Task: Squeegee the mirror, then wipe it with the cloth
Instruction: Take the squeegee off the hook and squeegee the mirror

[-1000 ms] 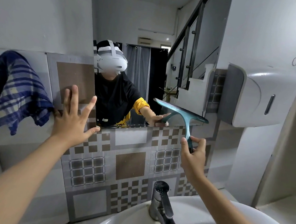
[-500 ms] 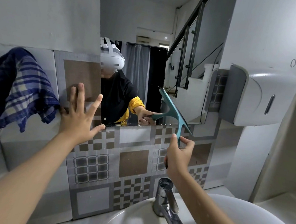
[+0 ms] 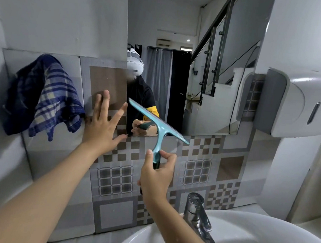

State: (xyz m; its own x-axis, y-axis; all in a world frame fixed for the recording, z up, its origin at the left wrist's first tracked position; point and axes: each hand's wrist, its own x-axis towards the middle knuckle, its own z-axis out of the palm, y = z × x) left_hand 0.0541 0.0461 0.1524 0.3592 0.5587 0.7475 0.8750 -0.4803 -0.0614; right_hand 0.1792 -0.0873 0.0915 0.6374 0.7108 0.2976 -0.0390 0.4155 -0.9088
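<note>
A frameless mirror (image 3: 208,48) hangs on the wall above patterned tiles. My right hand (image 3: 156,176) grips the handle of a teal squeegee (image 3: 158,124), whose blade slants across the mirror's lower left corner, left end higher. My left hand (image 3: 103,127) is spread flat against the tiled wall just left of the mirror's edge, holding nothing. A blue plaid cloth (image 3: 43,96) hangs on the wall further left, untouched.
A white basin (image 3: 252,239) with a chrome tap (image 3: 198,217) sits below my right arm. A white and grey dispenser (image 3: 297,104) is mounted right of the mirror. The wall corner closes in on the left.
My right hand has carried the squeegee left along the mirror's bottom edge, from the right part to the lower left corner, tilting the blade. The view has turned right; my left hand stays on the wall.
</note>
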